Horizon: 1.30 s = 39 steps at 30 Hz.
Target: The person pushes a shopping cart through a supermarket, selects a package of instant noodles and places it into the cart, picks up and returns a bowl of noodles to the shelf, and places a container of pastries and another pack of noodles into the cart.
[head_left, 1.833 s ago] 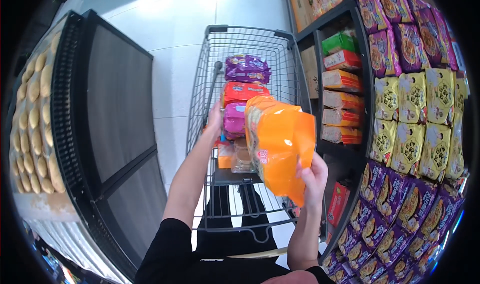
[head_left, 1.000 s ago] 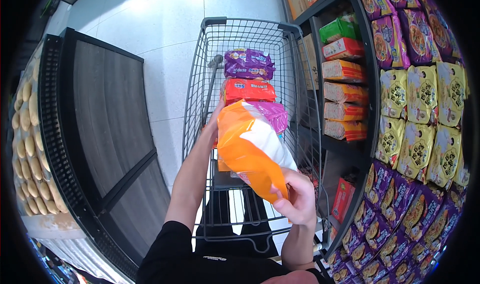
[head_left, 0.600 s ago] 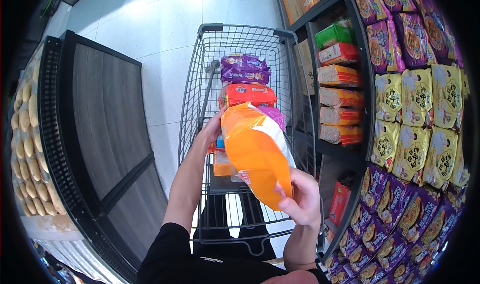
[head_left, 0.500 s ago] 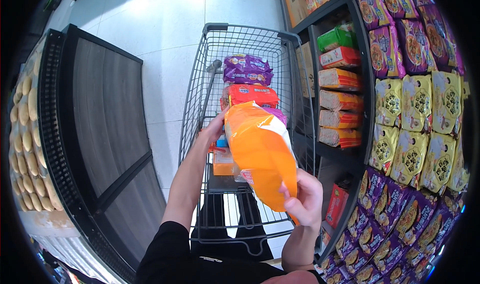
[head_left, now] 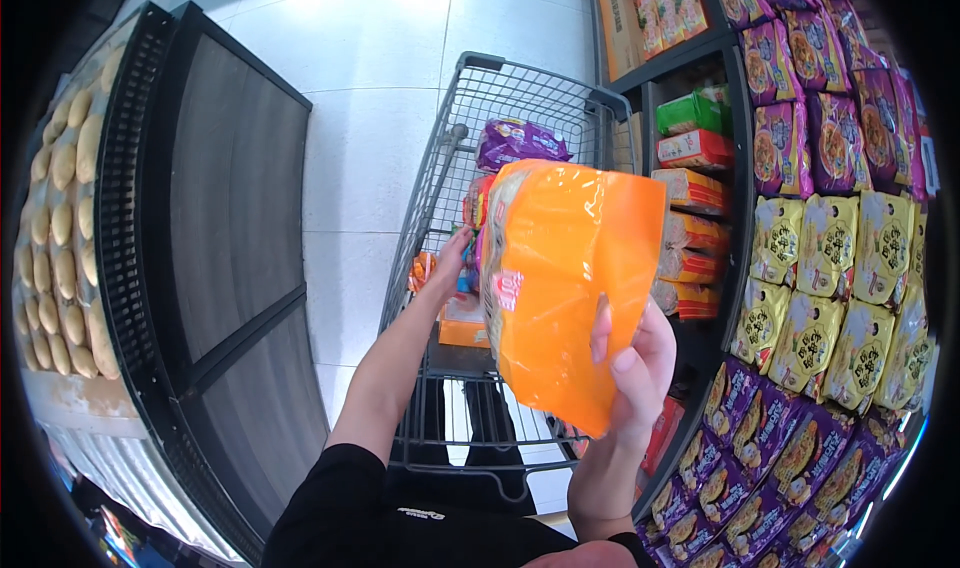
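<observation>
An orange noodle packet point(head_left: 560, 288) is held up over the shopping cart, tilted, its see-through left side showing pale, noodle-like contents. My right hand point(head_left: 640, 363) pinches the packet's lower right edge between thumb and fingers. Beside the packet's left side, my left hand point(head_left: 453, 260) has its fingers stretched out; whether they touch it I cannot tell. In the grey wire cart point(head_left: 420, 208) lie a purple packet point(head_left: 520, 145) at the far end, a red packet point(head_left: 477, 200) mostly covered by the orange one, and an orange box point(head_left: 463, 334) nearer me.
Close on the right stands a dark shelf point(head_left: 735, 168) with orange-ended packets point(head_left: 690, 193), a green packet point(head_left: 692, 113) and rows of yellow bags point(head_left: 830, 238) and purple bags point(head_left: 780, 438). To the left, a dark wooden stand point(head_left: 240, 148) carries long tan items point(head_left: 65, 168). Pale floor tiles point(head_left: 360, 148) lie between.
The orange packet has swung up and right, its broad face now turned more toward me. My left fingers, earlier at its edge, have straightened. The cart sits slightly further right in view.
</observation>
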Tool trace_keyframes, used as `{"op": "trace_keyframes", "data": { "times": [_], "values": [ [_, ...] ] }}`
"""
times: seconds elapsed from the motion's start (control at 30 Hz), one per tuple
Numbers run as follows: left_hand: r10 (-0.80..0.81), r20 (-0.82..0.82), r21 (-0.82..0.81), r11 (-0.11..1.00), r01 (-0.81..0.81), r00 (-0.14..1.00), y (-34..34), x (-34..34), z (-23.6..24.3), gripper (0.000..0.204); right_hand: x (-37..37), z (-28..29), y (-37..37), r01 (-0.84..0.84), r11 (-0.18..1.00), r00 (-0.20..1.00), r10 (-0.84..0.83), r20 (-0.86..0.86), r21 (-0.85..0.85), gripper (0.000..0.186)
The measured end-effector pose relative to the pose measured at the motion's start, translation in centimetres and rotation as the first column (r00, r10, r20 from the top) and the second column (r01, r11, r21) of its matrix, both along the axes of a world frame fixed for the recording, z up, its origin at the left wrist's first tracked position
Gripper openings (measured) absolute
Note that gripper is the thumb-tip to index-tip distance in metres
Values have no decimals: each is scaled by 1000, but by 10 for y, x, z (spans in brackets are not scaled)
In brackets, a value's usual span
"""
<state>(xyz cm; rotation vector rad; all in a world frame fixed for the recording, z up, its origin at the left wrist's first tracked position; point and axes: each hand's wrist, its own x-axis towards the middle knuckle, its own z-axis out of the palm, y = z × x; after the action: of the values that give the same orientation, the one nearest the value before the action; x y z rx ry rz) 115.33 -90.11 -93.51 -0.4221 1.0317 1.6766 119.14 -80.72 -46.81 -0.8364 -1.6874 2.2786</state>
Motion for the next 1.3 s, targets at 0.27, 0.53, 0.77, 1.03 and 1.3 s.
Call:
{"op": "trace_keyframes", "data": {
  "times": [0.27, 0.53, 0.77, 1.03, 1.3],
  "values": [
    [388, 355, 91, 891, -445, 850, -62, 22, 45, 68, -57, -59, -18, 62, 998, 998, -61, -35, 18, 22],
    [465, 374, -23, 869, -494, 802, -54, 15, 155, 71, -79, -150, -37, 157, 980, 988, -154, 31, -122, 13],
    [417, 488, 90, 850, -519, 767, -49, 2, 148, 74, -63, -231, -30, 66, 995, 991, -57, 122, -74, 27],
    [424, 528, -21, 872, -488, 736, -46, -3, 144, 77, -60, -271, -28, -5, 998, 981, -5, 194, 56, 13],
    [480, 546, -107, 853, -511, 687, -44, -7, 139, 71, -78, -273, -16, -99, 969, 948, 23, 319, 226, 14]
  ]
}}
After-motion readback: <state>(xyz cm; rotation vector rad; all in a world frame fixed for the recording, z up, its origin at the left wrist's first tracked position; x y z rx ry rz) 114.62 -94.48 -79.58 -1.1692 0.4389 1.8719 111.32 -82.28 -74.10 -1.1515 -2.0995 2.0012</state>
